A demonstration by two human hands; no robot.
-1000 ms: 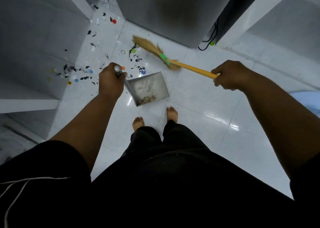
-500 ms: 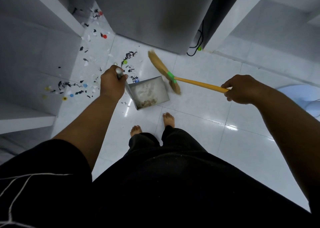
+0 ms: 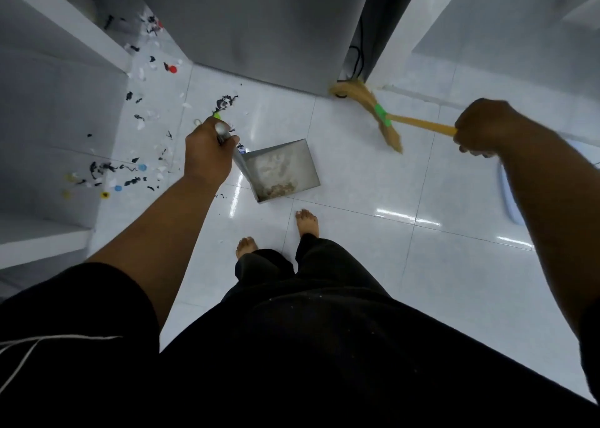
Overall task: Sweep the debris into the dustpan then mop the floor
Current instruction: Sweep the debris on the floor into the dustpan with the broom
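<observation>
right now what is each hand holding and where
The left hand grips the dustpan by its handle's top; the right hand grips the broom by its yellow handle.

Your broom is yellow-handled with a green band and tan bristles, your dustpan silver-grey, the debris black, white, red, blue and yellow on white tiles.

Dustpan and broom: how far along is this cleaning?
Done: a little dirt lies in the dustpan. In hand: the left hand grips the dustpan, the right hand holds the broom. Left: scattered debris on the floor at left; no mop is visible, so mopping seems unstarted.
</observation>
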